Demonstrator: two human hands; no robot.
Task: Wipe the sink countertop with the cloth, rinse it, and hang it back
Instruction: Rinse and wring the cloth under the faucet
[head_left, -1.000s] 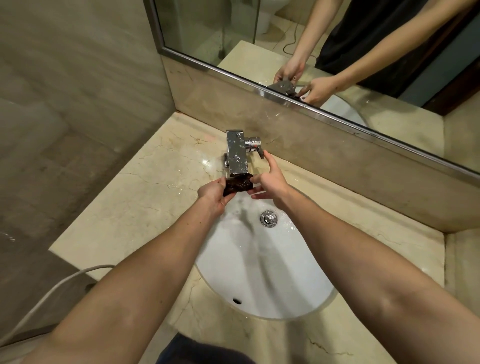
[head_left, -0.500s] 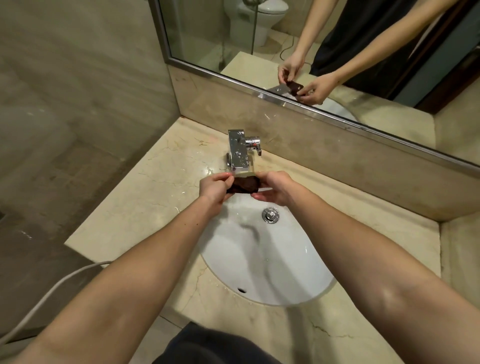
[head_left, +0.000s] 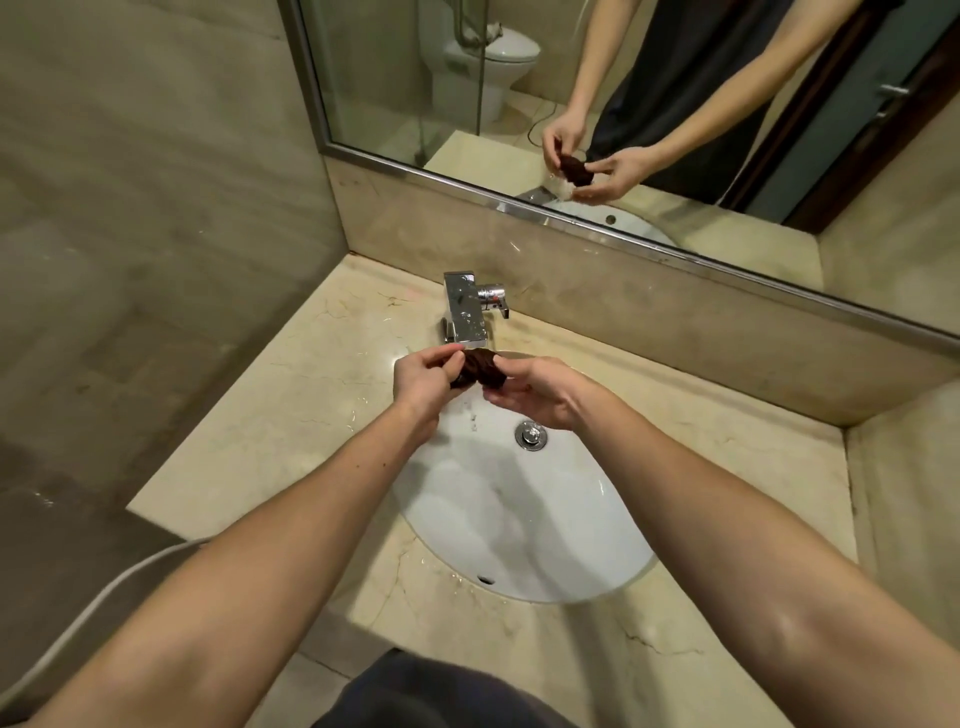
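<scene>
dark brown cloth (head_left: 480, 370) bunched between left grip (head_left: 426, 379) and right grip (head_left: 540, 400), both curled around it, under the faucet (head_left: 464, 309)

text: none legible | labels: none | brands: none on tap (head_left: 466, 312) | numbers: none

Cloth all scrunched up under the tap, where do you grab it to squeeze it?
By its two ends, one hand from each side. The cloth is bunched into a short roll lying crosswise below the faucet, over the sink. The left hand pinches one end, the right hand the other, which probably suits wringing.
</scene>
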